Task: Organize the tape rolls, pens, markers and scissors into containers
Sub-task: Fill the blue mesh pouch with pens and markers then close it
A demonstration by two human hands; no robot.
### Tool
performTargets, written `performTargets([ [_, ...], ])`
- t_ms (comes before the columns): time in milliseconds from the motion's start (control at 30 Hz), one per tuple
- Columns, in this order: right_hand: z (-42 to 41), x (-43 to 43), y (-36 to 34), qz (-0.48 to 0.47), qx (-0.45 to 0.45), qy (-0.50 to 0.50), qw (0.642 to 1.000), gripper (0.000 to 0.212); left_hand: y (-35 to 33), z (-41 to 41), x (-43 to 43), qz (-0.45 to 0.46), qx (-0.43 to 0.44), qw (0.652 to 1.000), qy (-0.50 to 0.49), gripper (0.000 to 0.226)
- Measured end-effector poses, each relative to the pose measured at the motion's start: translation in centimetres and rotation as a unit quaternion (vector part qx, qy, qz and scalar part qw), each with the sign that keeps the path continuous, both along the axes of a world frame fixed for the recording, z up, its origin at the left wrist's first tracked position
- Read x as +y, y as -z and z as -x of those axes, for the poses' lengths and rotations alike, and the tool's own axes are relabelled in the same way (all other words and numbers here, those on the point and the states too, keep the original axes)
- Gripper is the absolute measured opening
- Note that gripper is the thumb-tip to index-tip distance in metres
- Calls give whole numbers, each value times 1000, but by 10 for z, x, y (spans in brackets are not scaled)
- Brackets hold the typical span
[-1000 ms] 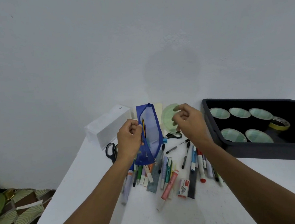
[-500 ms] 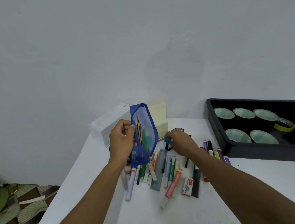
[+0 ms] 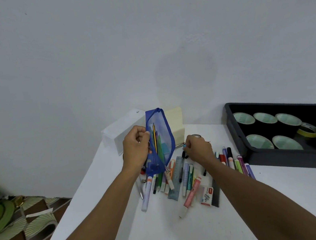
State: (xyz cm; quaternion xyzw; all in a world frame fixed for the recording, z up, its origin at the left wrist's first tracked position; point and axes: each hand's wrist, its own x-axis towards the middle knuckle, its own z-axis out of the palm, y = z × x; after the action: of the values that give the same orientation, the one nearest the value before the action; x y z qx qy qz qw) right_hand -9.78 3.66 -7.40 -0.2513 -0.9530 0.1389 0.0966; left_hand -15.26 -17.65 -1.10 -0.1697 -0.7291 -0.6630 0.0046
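Translucent blue mesh pouch, upright

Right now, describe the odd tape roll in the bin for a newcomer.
On the white table, find the dark bin at right. Beside the right end of its far row leans the yellow tape roll, tilted; the other five rolls are black with pale green faces.

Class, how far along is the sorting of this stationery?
Done: tape rolls sit in the black bin, a pencil in the blue pouch. In hand: left hand holds the pouch, right hand pinches a blue-tipped pen. Left: most pens and markers lie on the table.
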Motion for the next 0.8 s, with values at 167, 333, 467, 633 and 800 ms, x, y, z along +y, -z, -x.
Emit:
performTargets([
  [167,1,-4,-9,96,111,80,986,7,-1,-1,-3,-5,-8,1000,2,11],
  [333,-16,-34,-53,227,350,-30,908,8,-2,2,-2,-5,-10,1000,5,13],
  [467,-19,-52,-67,208,277,-148,926,5,-4,2,-1,-2,-6,1000,1,12],
  [633,-24,-37,-33,130,140,-37,981,19,-6,4,-14,-18,-18,1000,4,10],
  [800,-32,-45,-16,7,-237,-86,968,83,-6,7,-26,-18,-14,1000,-5,11],
])
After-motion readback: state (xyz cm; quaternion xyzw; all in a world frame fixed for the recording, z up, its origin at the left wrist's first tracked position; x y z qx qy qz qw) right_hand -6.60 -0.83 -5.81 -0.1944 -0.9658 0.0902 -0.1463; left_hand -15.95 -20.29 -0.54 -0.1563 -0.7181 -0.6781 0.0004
